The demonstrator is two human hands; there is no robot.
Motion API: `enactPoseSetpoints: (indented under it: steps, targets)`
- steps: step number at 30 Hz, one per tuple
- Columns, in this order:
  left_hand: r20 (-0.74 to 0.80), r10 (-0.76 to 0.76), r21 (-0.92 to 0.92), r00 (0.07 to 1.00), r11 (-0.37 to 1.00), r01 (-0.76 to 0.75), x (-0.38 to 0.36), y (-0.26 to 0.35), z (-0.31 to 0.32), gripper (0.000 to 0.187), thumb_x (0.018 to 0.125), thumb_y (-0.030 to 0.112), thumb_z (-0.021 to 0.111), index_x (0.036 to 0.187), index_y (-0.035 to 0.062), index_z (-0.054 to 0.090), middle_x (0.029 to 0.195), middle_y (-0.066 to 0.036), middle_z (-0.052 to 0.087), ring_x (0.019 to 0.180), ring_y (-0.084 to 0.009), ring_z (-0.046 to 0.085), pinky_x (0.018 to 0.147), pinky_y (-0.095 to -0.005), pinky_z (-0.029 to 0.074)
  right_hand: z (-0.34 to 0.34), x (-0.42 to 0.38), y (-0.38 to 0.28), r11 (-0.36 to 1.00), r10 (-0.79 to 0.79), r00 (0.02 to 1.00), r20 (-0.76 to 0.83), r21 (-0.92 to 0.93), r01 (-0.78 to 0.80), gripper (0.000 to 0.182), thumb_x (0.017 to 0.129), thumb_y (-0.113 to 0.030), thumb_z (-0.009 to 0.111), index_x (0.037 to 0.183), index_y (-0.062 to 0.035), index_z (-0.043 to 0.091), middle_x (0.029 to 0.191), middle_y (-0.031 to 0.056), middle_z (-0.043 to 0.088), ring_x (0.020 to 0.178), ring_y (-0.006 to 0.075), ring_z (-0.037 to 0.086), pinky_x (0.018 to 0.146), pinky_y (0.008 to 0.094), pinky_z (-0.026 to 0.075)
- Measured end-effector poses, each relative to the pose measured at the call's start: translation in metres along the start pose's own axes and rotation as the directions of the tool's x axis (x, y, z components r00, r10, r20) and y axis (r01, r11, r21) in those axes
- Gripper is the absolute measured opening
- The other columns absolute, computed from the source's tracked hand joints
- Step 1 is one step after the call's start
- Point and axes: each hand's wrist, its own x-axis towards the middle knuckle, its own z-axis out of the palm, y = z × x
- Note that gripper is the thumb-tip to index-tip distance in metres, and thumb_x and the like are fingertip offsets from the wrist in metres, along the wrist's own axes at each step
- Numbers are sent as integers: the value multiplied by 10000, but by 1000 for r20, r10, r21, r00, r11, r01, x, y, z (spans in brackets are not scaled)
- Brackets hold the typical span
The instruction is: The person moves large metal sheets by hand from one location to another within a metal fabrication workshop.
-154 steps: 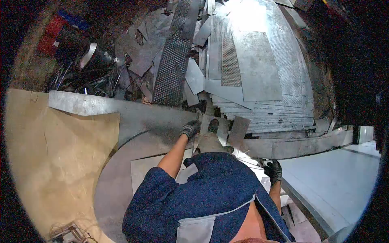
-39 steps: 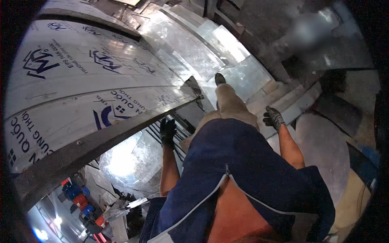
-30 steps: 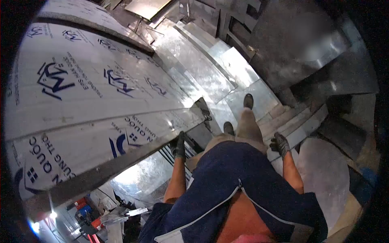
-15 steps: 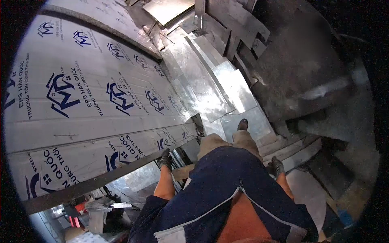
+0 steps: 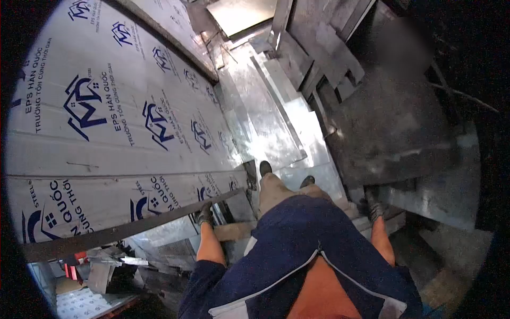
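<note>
My left hand (image 5: 204, 213), in a dark glove, is at the dark metal edge (image 5: 133, 223) of a white wall panel printed with blue logos (image 5: 87, 114). Its fingers are too dark and small to read. On the right, my right hand (image 5: 375, 210), gloved as well, is beside the lower edge of a large dark sheet (image 5: 393, 122), near stacked boards (image 5: 390, 220). Whether it touches them cannot be made out, and its fingers blend into the shadow.
Overlapping shiny metal sheets (image 5: 260, 106) cover the floor ahead, under my shoes. Cut metal pieces (image 5: 332, 58) lean at the upper right. A wooden block (image 5: 234, 231) is between my left hand and my legs. Scrap (image 5: 106, 274) lies at the lower left.
A second shoe has come into view ahead on the left. My right hand is slightly higher and further right. My left hand has shifted left and down, and the whole view has turned a little.
</note>
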Motion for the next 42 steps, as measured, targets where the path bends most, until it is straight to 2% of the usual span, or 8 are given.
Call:
enactPoseSetpoints:
  steps: [3,6,10,15,18,29,39,42]
  targets:
    - [108,-46,-113,993,992,58,42,-35,-7,484,760,331,830,1164,216,591,907,-24,631,717,-232,602,545,-392,427,-35,53,67,946,116,934,338,247,-207,462,1006,-519,426,1217,-133,569,1223,84,580,1135,276,533,947,493,457]
    - [-12,10,-27,1000,1000,-11,24,-20,-3,527,746,370,834,1188,222,587,881,-18,632,665,-224,594,490,-359,410,34,-29,22,964,186,981,-58,-180,-194,670,864,-653,603,1191,-70,570,1054,161,634,809,347,630,697,561,522]
    - [45,-67,21,997,998,66,46,-27,-1,503,763,376,800,1194,182,626,999,-41,635,731,-221,601,524,-388,440,12,30,59,945,328,944,24,-24,-327,559,887,-507,662,1265,-114,540,1036,119,624,815,334,613,626,518,534]
    - [28,-127,28,992,992,126,10,1,-2,489,730,408,781,1129,139,691,1038,-34,652,809,-257,604,513,-390,399,49,-24,-10,943,-4,999,47,-333,19,523,908,-514,619,1127,-40,653,982,131,684,773,248,682,649,420,563]
    - [81,-162,-11,983,986,163,-16,17,5,595,747,400,785,1264,150,630,1225,-43,621,1097,-295,563,785,-445,432,56,-25,-47,959,44,999,-21,-281,-48,521,933,-558,577,1129,-82,660,984,93,692,732,210,663,626,371,546]
    - [-1,-100,-152,995,983,99,29,-25,2,273,793,341,815,1001,193,719,748,-22,620,723,-223,570,494,-397,392,23,-56,-15,957,131,991,-34,-256,-135,538,926,-594,569,1200,-134,621,996,56,702,703,242,656,572,413,527]
    - [80,-13,-79,997,997,20,42,-32,5,463,829,450,742,1184,184,611,1129,-60,607,888,-197,578,614,-356,427,37,-108,81,967,189,972,-138,-148,-209,538,930,-541,606,1298,-155,542,1068,93,657,646,215,634,482,374,526]
    - [-100,42,-32,994,998,-45,19,-20,16,278,833,353,774,918,112,664,723,-54,597,584,-181,533,456,-324,376,34,-117,129,963,231,968,-100,-117,-242,599,925,-557,606,1349,-144,512,1077,104,660,661,214,642,516,374,547]
